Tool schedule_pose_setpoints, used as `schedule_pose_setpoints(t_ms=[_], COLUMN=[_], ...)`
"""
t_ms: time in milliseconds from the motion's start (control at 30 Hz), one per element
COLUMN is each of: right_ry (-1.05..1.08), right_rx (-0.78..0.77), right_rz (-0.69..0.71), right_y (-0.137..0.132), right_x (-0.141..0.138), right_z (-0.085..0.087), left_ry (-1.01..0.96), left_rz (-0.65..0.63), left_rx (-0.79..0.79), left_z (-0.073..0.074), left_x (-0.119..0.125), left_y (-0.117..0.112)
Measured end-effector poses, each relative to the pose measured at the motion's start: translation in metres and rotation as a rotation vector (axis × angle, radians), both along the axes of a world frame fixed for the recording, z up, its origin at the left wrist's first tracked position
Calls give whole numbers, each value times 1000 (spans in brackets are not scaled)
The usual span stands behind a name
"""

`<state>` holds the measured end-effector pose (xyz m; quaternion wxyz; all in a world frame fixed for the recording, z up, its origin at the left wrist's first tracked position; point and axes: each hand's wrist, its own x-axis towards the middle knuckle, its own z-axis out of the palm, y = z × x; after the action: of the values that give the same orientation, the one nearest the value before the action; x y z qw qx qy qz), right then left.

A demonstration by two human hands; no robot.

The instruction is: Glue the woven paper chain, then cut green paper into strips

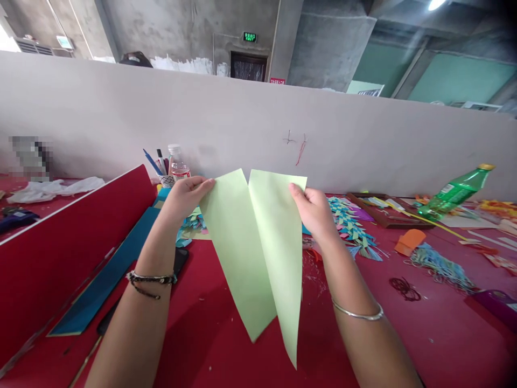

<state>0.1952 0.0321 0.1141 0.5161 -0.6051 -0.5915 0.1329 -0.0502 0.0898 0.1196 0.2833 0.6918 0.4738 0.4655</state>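
Holding pale green paper (258,253) up above the middle of the red surface (202,345), stretched between the left hand (188,196) and the right hand (313,207). Fingers of the left hand clamped on the far left corner of the left panel (234,237), thumb on the facing side; fingers of the right hand clamped in like fashion near the far right corner of the right panel (280,231). From both grips, slopes down and back toward the near edge of the surface, long axis running fore and aft, each panel tapering toward its near end. At the far end, between the two thumbs, a narrow notch, roughly as close to one hand as to the other; below it, the right panel curling across the inner edge of the left one. Cannot tell of any join between the two. Along the far edge of the surface, a pale partition (226,118); past it, on the concrete wall (189,32), a green exit sign (250,37) reading "EXIT" under small characters, and a red sign (277,81) with white marks too small to read. Near the far edge, beyond the left hand, a clear bottle (174,156) with a red and white label, brand not legible. Toward the far right corner, a green bottle (458,191), tilted, label likewise unreadable.
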Motion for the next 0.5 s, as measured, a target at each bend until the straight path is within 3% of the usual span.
schedule_pose_setpoints(t_ms=[233, 433, 500], right_ry=[-26, -27, 30], right_rx=[47, 53, 47], right_rz=[-26, -55, -7], right_y=[6, 9, 9], right_x=[3, 5, 4], right_z=[-4, -6, -6], left_ry=[-1, -28, -34], left_rz=[23, 74, 88], left_rx=[84, 112, 101], left_z=[12, 11, 11], left_x=[-1, -12, -12], left_y=[-13, -9, -9])
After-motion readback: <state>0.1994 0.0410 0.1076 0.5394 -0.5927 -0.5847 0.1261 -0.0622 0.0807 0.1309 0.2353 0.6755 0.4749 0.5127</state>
